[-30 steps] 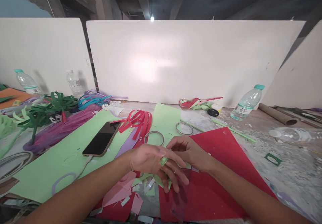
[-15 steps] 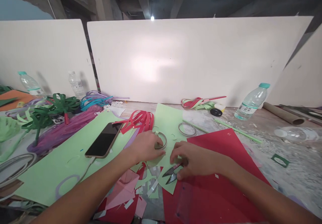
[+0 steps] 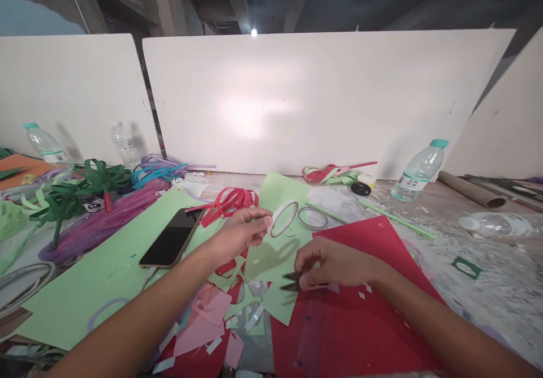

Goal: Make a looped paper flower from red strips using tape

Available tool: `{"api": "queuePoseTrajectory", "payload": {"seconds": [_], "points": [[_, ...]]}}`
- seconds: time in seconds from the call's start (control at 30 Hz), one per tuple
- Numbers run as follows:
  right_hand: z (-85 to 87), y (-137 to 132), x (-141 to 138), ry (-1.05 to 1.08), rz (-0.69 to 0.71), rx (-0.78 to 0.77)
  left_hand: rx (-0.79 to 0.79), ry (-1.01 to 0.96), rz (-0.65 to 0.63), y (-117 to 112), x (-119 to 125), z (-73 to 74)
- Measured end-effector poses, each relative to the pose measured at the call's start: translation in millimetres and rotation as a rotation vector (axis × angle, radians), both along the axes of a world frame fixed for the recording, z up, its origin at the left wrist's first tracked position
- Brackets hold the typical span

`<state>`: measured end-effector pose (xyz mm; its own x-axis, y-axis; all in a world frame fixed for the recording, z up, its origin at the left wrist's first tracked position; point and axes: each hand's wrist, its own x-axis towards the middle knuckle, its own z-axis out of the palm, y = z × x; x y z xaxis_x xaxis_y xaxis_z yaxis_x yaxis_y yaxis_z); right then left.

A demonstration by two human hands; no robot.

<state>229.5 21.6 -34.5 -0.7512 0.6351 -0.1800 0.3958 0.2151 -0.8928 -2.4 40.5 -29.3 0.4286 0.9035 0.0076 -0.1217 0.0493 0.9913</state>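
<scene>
Between the thumb and fingers of my left hand (image 3: 242, 232) is a thin roll of white tape (image 3: 278, 231), raised and tilted above a light green paper sheet (image 3: 276, 190). My right hand (image 3: 326, 261) is closed round small dark scissors (image 3: 292, 282), their blades pointing left over the green paper's lower part. The scissors' handle is hidden in my palm. A second thin tape ring (image 3: 313, 218) lies flat just right of the raised roll. Under my right hand is a red paper sheet (image 3: 365, 333), with a clear ruler (image 3: 309, 338) on it.
A phone (image 3: 170, 239) with a cable lies on green paper at the left. Red paper loops (image 3: 232, 202) sit behind my left hand. Pink and green scraps (image 3: 207, 310) litter the front. A water bottle (image 3: 419, 171) and a cardboard tube (image 3: 472, 189) are at the right. White boards (image 3: 331, 95) stand behind.
My left hand has lifted the tape roll off the green paper and turned it more upright. The scissors, in my right hand, have risen a little and their blades are closer together.
</scene>
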Motion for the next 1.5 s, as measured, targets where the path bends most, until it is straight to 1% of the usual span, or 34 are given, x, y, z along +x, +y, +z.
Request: {"api": "queuePoseTrajectory", "payload": {"seconds": [0.07, 0.13, 0.2, 0.23, 0.3, 0.37, 0.47, 0.53, 0.57, 0.63, 0.7, 0.77, 0.8, 0.87, 0.93, 0.97, 1.0, 1.03, 1.1, 1.17, 1.23, 1.3, 1.37, 1.43, 1.5], "points": [[-1.2, 3.0, 0.2, 0.196, -0.078, -0.176, -0.055, -0.146, -0.020, -1.5, 2.3, -1.1], [-1.4, 4.5, -1.9, 0.424, -0.224, -0.360, -0.075, -0.216, -0.030, -2.1, 3.3, -2.7], [-0.1, 4.0, -5.7, 0.618, -0.358, -0.479, -0.091, -0.261, -0.039, -1.8, 3.4, -4.9], [0.7, 3.3, -7.7, 0.678, -0.398, -0.503, -0.104, -0.282, -0.045, -1.6, 3.3, -6.0], [1.8, 1.9, -11.0, 0.725, -0.439, -0.488, -0.144, -0.326, -0.057, -2.1, 3.5, -8.0], [0.9, 1.7, -13.1, 0.706, -0.503, -0.405, -0.183, -0.365, -0.097, -4.0, 4.4, -8.6], [-3.1, 3.6, -13.8, 0.666, -0.677, -0.251, -0.216, -0.402, -0.199, -8.6, 5.9, -7.4], [-5.1, 5.1, -13.1, 0.671, -0.755, -0.215, -0.230, -0.418, -0.242, -10.8, 6.4, -6.4], [-5.4, 5.5, -12.4, 0.680, -0.755, -0.231, -0.238, -0.424, -0.249, -11.2, 6.5, -6.3], [-4.6, 5.6, -10.8, 0.689, -0.686, -0.300, -0.253, -0.445, -0.229, -10.1, 6.7, -7.3], [-2.7, 5.3, -9.4, 0.702, -0.603, -0.372, -0.260, -0.463, -0.169, -7.4, 7.0, -9.8], [-1.2, 5.3, -8.5, 0.718, -0.566, -0.404, -0.244, -0.430, -0.080, -4.4, 7.8, -12.6], [-0.8, 5.8, -8.2, 0.723, -0.567, -0.412, -0.214, -0.385, -0.020, -3.4, 8.3, -13.7], [-1.5, 7.3, -7.9, 0.729, -0.588, -0.436, -0.093, -0.213, 0.136, -3.2, 9.6, -14.5], [-4.1, 9.5, -7.6, 0.750, -0.611, -0.485, 0.123, 0.010, 0.315, -5.6, 11.0, -13.5], [-5.9, 10.5, -7.5, 0.768, -0.615, -0.513, 0.252, 0.112, 0.375, -7.5, 11.8, -12.8], [-7.7, 11.2, -7.6, 0.789, -0.614, -0.540, 0.374, 0.198, 0.399, -9.6, 12.7, -12.4], [-9.5, 11.6, -8.0, 0.804, -0.608, -0.565, 0.480, 0.263, 0.393, -11.8, 13.7, -12.5], [-11.7, 10.9, -9.6, 0.808, -0.592, -0.616, 0.626, 0.351, 0.322, -16.0, 16.1, -14.6], [-11.1, 8.2, -12.2, 0.783, -0.577, -0.674, 0.698, 0.424, 0.242, -19.1, 18.8, -18.2], [-7.7, 4.6, -14.9, 0.733, -0.557, -0.703, 0.713, 0.479, 0.177, -20.9, 21.3, -20.4], [-2.9, 1.8, -16.1, 0.701, -0.548, -0.656, 0.655, 0.478, 0.162, -21.5, 23.0, -18.6], [1.4, 0.8, -15.2, 0.683, -0.549, -0.527, 0.540, 0.395, 0.217, -21.0, 23.6, -12.6], [3.4, 1.0, -13.2, 0.622, -0.568, -0.330, 0.399, 0.269, 0.290, -19.7, 23.0, -5.6], [1.9, 1.1, -12.0, 0.474, -0.597, -0.054, 0.242, 0.140, 0.301, -18.3, 22.1, -1.5]]}}
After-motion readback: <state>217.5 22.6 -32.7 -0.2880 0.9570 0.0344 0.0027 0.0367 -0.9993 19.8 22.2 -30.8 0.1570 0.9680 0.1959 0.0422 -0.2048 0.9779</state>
